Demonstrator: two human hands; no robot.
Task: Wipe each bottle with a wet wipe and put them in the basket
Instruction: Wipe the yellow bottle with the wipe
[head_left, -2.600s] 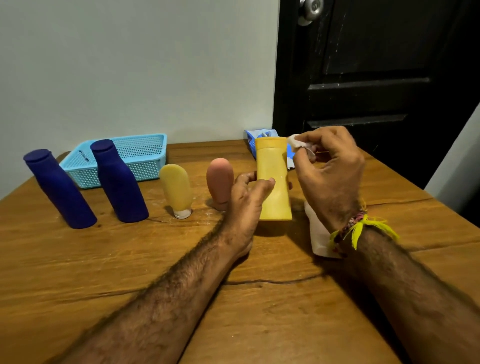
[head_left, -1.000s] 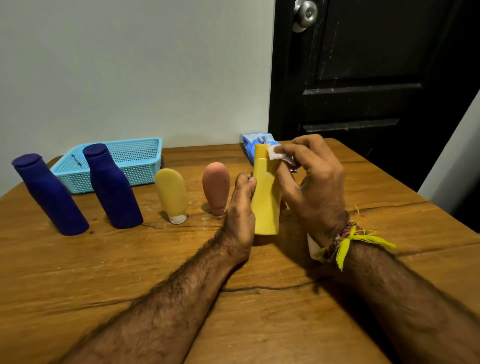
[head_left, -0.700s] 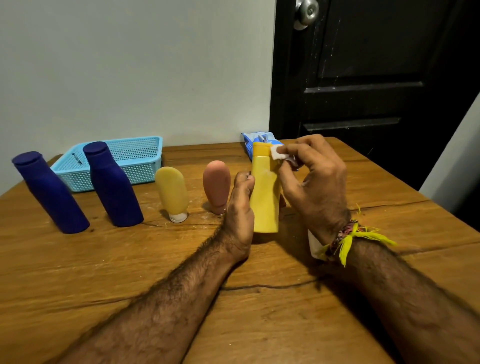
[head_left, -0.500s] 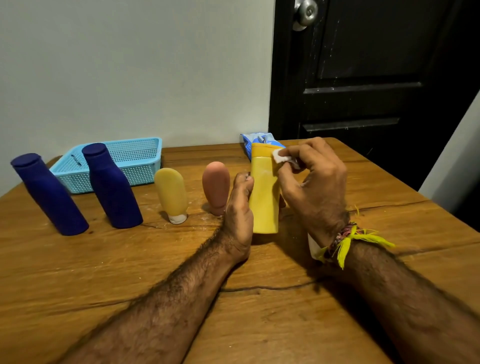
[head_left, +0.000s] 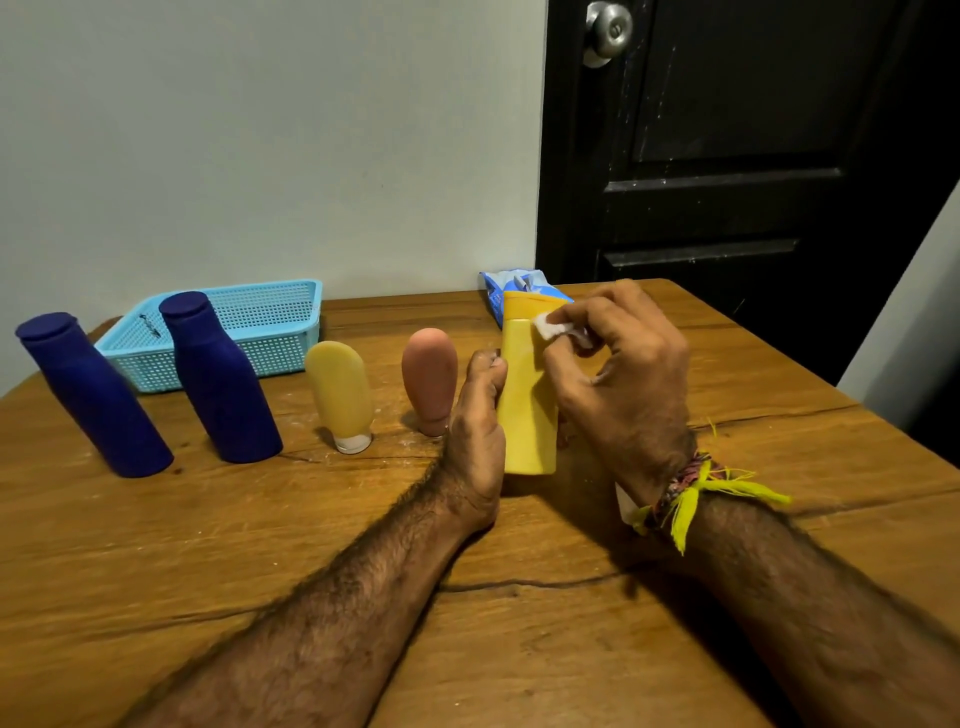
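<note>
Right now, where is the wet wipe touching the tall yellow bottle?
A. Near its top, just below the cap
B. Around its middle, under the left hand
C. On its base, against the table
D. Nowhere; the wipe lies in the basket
A: the right hand pinches the wet wipe against the tall yellow bottle just under its cap, while the left hand grips the bottle lower down.

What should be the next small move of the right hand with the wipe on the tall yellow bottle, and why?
Probably draw the wet wipe down the body of the tall yellow bottle. The right hand pinches the wipe against the bottle just below its cap, so most of the front seems not yet wiped. The left hand holds the bottle upright on the table, which steadies it for that stroke.
</note>
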